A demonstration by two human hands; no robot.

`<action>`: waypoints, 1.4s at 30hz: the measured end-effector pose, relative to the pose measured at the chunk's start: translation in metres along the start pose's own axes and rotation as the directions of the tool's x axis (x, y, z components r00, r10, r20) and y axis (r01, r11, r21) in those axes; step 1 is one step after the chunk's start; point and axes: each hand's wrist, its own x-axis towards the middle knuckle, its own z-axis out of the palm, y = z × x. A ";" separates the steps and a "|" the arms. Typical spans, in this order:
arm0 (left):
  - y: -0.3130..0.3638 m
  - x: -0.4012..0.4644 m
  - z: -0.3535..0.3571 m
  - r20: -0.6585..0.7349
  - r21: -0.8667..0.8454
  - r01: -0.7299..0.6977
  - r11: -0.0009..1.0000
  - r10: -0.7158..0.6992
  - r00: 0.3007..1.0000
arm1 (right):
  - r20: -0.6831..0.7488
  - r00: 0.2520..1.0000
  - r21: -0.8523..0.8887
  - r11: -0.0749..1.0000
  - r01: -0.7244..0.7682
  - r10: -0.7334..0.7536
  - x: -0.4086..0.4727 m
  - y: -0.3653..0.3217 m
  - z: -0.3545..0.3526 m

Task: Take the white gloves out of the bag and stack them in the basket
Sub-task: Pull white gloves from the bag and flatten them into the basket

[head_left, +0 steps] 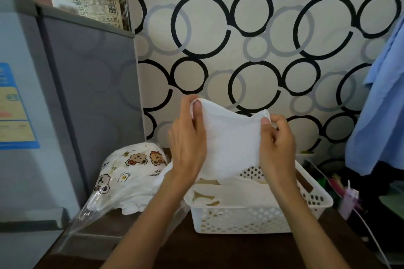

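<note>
I hold a white glove (231, 140) spread out in the air above the white perforated basket (240, 218). My left hand (188, 144) pinches its upper left corner, and my right hand (277, 146) pinches its upper right corner. Its lower edge hangs down into the basket. More white cloth (242, 192) lies inside the basket. To the left of the basket lies a clear plastic bag (122, 179) printed with cartoon bears, with white fabric bulging in it and spilling from its mouth.
The basket and bag rest on a dark brown table (218, 249). A grey fridge (65, 105) stands close on the left. A curtain with black and grey rings hangs behind. Blue cloth (380, 116) hangs at the right, with clutter and a white cable (369, 229) below it.
</note>
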 end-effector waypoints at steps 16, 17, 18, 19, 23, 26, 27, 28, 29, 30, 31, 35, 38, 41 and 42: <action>-0.070 -0.021 0.067 0.762 0.549 -0.384 0.743 -0.255 0.595 | 0.190 0.816 -0.821 0.544 -0.172 0.546 0.023 0.108 -0.039; -0.070 -0.020 0.068 0.763 0.551 -0.411 0.726 -0.239 0.601 | 0.188 0.815 -0.829 0.534 -0.168 0.548 0.024 0.108 -0.039; -0.068 -0.019 0.068 0.762 0.550 -0.435 0.713 -0.214 0.612 | 0.187 0.811 -0.833 0.527 -0.167 0.554 0.024 0.108 -0.038; -0.067 -0.018 0.068 0.757 0.543 -0.458 0.704 -0.174 0.629 | 0.186 0.809 -0.834 0.524 -0.170 0.558 0.023 0.107 -0.039; -0.052 -0.013 0.056 0.737 0.471 -0.451 0.758 -0.057 0.674 | 0.237 0.764 -0.838 0.524 -0.152 0.601 0.023 0.102 -0.043; -0.051 -0.009 0.039 0.875 0.459 -0.411 0.788 -0.321 0.361 | 0.294 0.681 -0.863 0.493 -0.112 0.670 0.021 0.099 -0.044; -0.053 -0.011 0.036 0.885 0.465 -0.448 0.764 -0.395 0.246 | 0.299 0.665 -0.872 0.479 -0.101 0.684 0.021 0.098 -0.043; -0.055 -0.013 0.033 0.881 0.464 -0.492 0.737 -0.440 0.171 | 0.300 0.657 -0.879 0.468 -0.091 0.692 0.019 0.096 -0.043; -0.059 -0.016 0.032 0.882 0.450 -0.521 0.725 -0.451 0.135 | 0.300 0.652 -0.885 0.458 -0.082 0.697 0.018 0.095 -0.043; -0.061 -0.017 0.032 0.892 0.431 -0.530 0.731 -0.435 0.126 | 0.300 0.650 -0.889 0.451 -0.075 0.698 0.017 0.093 -0.042; -0.062 -0.018 0.031 0.904 0.411 -0.528 0.743 -0.405 0.134 | 0.296 0.654 -0.892 0.447 -0.072 0.696 0.016 0.092 -0.043; -0.065 -0.010 0.028 0.909 0.387 -0.534 0.752 -0.408 0.085 | 0.280 0.664 -0.902 0.427 -0.066 0.693 0.015 0.092 -0.044; -0.061 -0.005 0.025 0.854 0.398 -0.513 0.760 -0.511 -0.096 | 0.318 0.611 -0.902 0.429 -0.040 0.725 0.016 0.085 -0.044; -0.048 0.009 0.021 0.900 0.391 -0.409 0.825 -0.436 -0.021 | 0.351 0.660 -0.876 0.481 -0.019 0.665 0.023 0.077 -0.047; -0.046 0.012 0.022 0.914 0.386 -0.390 0.836 -0.404 0.038 | 0.352 0.705 -0.855 0.519 -0.027 0.616 0.026 0.075 -0.047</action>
